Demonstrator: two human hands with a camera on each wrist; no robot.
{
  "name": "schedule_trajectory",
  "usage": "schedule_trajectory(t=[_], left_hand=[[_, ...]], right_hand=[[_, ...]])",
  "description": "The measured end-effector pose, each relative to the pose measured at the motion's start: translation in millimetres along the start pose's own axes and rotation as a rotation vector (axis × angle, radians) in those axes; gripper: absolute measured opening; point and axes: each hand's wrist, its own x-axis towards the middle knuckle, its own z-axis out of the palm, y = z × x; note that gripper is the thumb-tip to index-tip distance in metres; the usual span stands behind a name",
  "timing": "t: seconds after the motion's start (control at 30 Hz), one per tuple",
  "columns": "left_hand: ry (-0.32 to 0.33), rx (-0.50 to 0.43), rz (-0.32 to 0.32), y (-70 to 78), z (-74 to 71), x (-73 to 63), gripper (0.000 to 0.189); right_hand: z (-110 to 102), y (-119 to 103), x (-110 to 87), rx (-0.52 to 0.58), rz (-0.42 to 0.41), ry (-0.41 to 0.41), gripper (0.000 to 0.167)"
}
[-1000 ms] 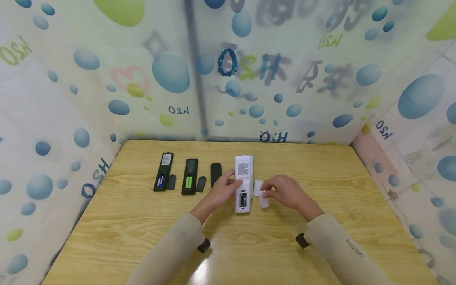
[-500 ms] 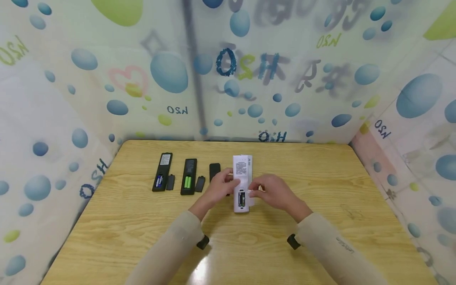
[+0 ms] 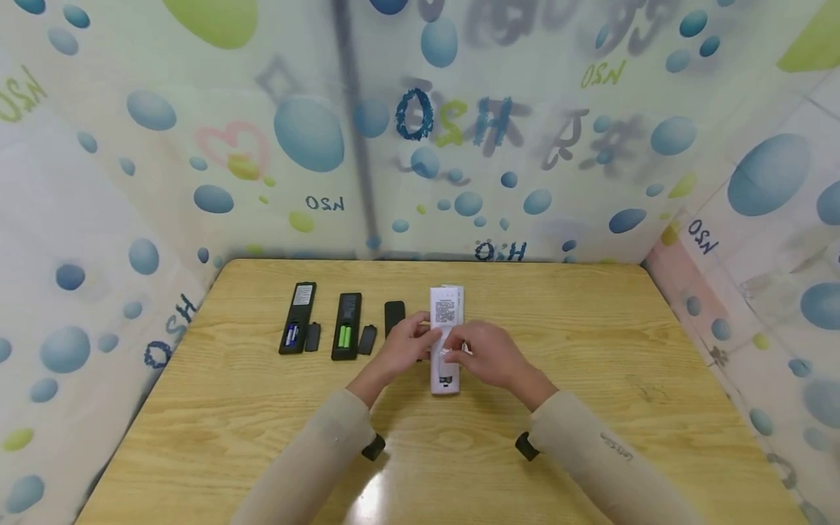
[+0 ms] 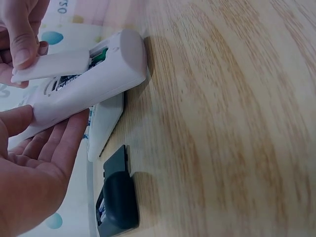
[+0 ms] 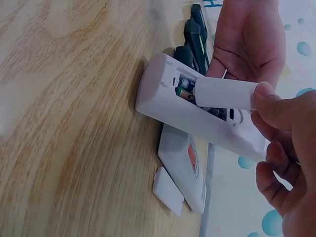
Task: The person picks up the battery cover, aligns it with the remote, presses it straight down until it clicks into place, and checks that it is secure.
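My left hand [image 3: 400, 348] grips a white remote control [image 3: 446, 310] from its left side, thumb on top and fingers beneath in the left wrist view. The remote lies back side up, with a printed label and an uncovered battery compartment. Batteries [image 5: 185, 91] sit inside it. Between thumb and fingers, my right hand [image 3: 488, 355] pinches a white battery cover [image 5: 224, 94] at one end. The cover lies over much of the compartment, slightly raised at the pinched end. A second white remote [image 5: 182, 163] lies partly hidden behind the first, beside another loose white cover [image 5: 168, 191].
To the left on the wooden table [image 3: 558, 467] lie a black remote [image 3: 302, 310] with blue batteries and another black remote [image 3: 350, 310] with green ones. Black covers [image 3: 313, 337] lie by them. My left hand partly hides a third black remote [image 3: 394, 315]. A patterned curtain [image 3: 525, 211] stands behind.
My right hand has moved left with the white battery cover, from beside the remote to over its battery compartment. My left hand keeps its grip on the remote.
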Motion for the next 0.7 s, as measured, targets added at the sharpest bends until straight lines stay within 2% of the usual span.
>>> schedule_trajectory(t=[0.03, 0.23, 0.47, 0.7], left_hand=[[0.004, 0.002, -0.001, -3.4, -0.3, 1.8, 0.033], [-0.002, 0.002, 0.012, -2.6, -0.9, 0.8, 0.032], [0.008, 0.033, 0.009, -2.3, 0.0, 0.1, 0.033], [0.015, 0.046, 0.018, -0.7, -0.2, -2.2, 0.033]], right_hand=[[0.7, -0.7, 0.5, -0.005, 0.004, -0.002, 0.011], [4.4, -2.2, 2.5, -0.053, 0.029, -0.019, 0.012], [6.4, -3.2, 0.8, -0.131, -0.018, 0.018, 0.014], [10.5, -3.4, 0.5, -0.166, -0.026, 0.005, 0.016]])
